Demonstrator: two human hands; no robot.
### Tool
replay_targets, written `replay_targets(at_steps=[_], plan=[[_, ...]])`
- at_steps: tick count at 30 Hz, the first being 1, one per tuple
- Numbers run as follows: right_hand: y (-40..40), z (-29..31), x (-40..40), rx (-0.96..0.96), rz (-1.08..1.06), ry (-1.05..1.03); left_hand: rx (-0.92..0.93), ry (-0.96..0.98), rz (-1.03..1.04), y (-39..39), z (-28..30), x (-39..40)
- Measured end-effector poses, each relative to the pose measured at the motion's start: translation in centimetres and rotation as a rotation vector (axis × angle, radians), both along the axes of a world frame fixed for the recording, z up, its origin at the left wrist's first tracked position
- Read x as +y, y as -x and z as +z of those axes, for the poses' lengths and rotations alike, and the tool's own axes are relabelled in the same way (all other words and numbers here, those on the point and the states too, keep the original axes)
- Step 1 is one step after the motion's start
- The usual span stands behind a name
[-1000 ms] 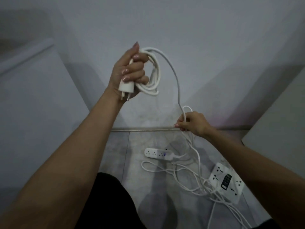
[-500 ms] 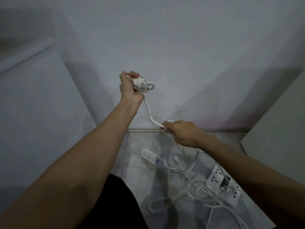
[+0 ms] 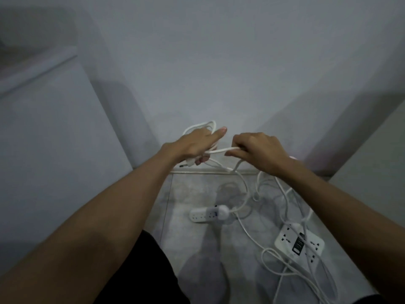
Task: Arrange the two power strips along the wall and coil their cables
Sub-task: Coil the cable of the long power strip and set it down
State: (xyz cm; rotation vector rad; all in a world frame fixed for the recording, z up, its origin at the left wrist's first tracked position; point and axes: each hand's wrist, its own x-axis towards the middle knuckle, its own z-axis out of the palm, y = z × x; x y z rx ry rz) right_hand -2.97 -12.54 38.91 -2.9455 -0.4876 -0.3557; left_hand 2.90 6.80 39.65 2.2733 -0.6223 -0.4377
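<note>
Left hand [image 3: 197, 143] is closed around a small bundle of white cable loops [image 3: 200, 127], with the index finger extended forward past the bundle. Loops rise above the knuckles, and the cable's plug [image 3: 186, 164] protrudes below the palm, its pins pointing left. My right hand [image 3: 256, 150] is closed in a pinch on a straight run of the same white cable [image 3: 219, 150], which spans the short gap between the two hands. Both hands are held near each other, above the floor and in front of the wall [image 3: 219, 62].

From my right hand the cable drops toward the grey floor [image 3: 197, 249] and runs to the narrow power strip [image 3: 207, 213]. This strip lies flat on the floor, well short of the skirting line at the foot of the wall, with its sockets facing up and its cable end on the right.

A second, wider power strip [image 3: 299, 243] lies flat further right and nearer to me, set at an angle to the wall. Its own cable [image 3: 282, 262] lies in loose, uncoiled loops around and across it, and some strands overlap the first strip's cable. Which strand belongs to which strip in that tangle cannot be determined.
</note>
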Motion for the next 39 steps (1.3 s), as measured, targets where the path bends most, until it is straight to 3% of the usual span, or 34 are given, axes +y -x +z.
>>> replay_targets(at_steps=[4,9,12,14,17,20,23,28,31,34,39], plan=[[-1.2,-0.5,-1.7,0.043,-0.064,-0.174,0.237,0.004,-0.101,0.7,3.3,0.5],[-2.2,-3.0,-4.0,0.004,-0.133,-0.310,0.519,0.287,-0.225,0.0,5.2,2.5],[-1.9,-4.4,-4.3,0.016,-0.222,-0.433,0.630,0.621,-0.195,-1.4,5.2,4.2],[-1.2,-5.5,-5.0,0.131,-0.292,-0.553,0.714,0.917,-0.242,-2.3,5.5,5.4],[-0.4,-7.0,-6.5,0.279,-0.353,-0.490,0.933,1.295,-0.374,-3.3,6.0,6.4],[-0.9,-5.9,-4.6,0.242,-0.337,-0.495,0.815,1.156,-0.238,-3.0,6.3,4.8],[-2.1,-3.9,0.7,0.266,-0.099,-0.716,0.726,0.977,-0.128,-2.1,6.5,1.9],[-2.5,-4.7,6.2,0.294,-0.036,-0.957,0.880,1.244,-0.179,-2.0,6.8,1.8],[-2.0,-6.1,5.9,0.349,-0.034,-0.739,0.895,1.558,-0.142,-2.3,7.2,2.2],[-1.1,-7.3,5.5,0.331,-0.019,-0.613,0.724,1.823,0.184,-3.2,7.4,2.7],[-0.6,-6.5,5.7,0.351,0.090,-0.326,0.458,1.745,0.644,-4.6,4.8,1.5]])
